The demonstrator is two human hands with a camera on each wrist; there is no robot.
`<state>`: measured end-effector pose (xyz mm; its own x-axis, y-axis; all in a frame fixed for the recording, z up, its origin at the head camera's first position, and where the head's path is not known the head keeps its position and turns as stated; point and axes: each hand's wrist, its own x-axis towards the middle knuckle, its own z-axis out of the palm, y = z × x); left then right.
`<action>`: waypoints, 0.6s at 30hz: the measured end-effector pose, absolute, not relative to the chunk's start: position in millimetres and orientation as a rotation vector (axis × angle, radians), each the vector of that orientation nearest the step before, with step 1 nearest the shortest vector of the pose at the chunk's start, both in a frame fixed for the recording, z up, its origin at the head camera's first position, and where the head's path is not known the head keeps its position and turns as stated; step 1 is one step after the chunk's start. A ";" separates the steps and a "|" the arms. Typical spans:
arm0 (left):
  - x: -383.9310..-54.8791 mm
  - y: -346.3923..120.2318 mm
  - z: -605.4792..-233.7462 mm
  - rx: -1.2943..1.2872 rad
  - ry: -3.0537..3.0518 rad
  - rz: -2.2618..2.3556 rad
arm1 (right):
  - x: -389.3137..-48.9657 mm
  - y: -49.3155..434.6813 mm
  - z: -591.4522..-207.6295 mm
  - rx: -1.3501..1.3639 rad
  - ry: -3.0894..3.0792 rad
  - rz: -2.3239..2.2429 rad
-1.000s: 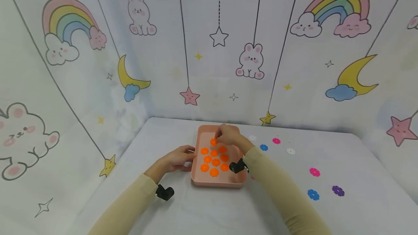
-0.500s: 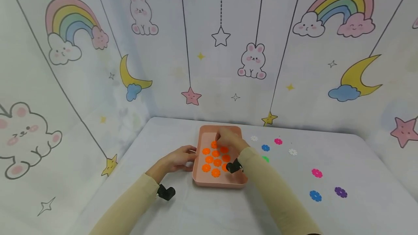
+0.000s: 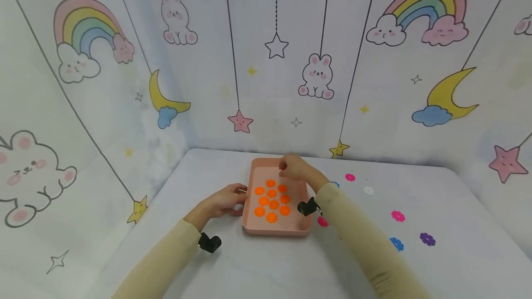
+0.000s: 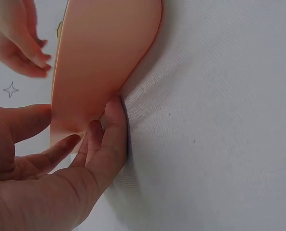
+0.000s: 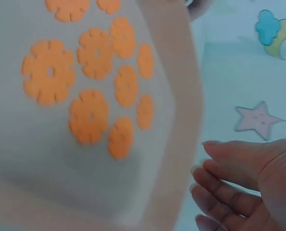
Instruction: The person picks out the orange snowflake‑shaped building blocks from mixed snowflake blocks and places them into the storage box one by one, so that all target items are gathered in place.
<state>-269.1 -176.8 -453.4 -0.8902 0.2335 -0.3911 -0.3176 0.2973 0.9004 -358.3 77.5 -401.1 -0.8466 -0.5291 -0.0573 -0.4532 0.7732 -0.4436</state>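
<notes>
A shallow pink tray [image 3: 276, 232] stands on the white cloth with several orange flower-shaped discs [image 3: 259, 212] grouped on its floor. My left hand [image 3: 226, 202] rests along the tray's left side. In the left wrist view its fingertips [image 4: 115, 108] touch the outer wall, low down near the cloth. Over the far right part of the tray is my right hand [image 3: 296, 169], just beyond the farthest orange disc. Seen from the right wrist, its fingers [image 5: 229, 192] are loosely bent with nothing between them and thumb.
Right of the tray lie loose flower-shaped discs: pink [image 3: 398, 216], purple [image 3: 427, 239], blue [image 3: 396, 243] and white [image 3: 368, 190], with another pink one close beside the tray. A patterned curtain [image 3: 274, 86] rises behind the table.
My right hand has let go of the farthest orange disc, which lies in the tray, and has moved up and right from it. The left hand stays at the tray's side.
</notes>
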 end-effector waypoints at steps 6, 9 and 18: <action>-267.5 -186.9 -451.9 -0.053 2.155 1.585 | -341.5 133.8 -362.5 -0.856 2.863 -0.728; -260.4 -203.5 -444.9 -0.021 2.242 1.524 | -328.4 174.9 -346.3 -0.833 2.929 -0.768; -247.1 -258.7 -404.3 0.293 2.844 1.133 | -297.4 294.9 -329.3 -0.672 3.223 -0.603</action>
<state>-247.1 -258.7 -404.3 -0.9797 0.2000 0.0092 0.1516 0.7108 0.6868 -297.4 294.9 -329.3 -0.8991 -0.3460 0.2683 -0.4195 0.8560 -0.3020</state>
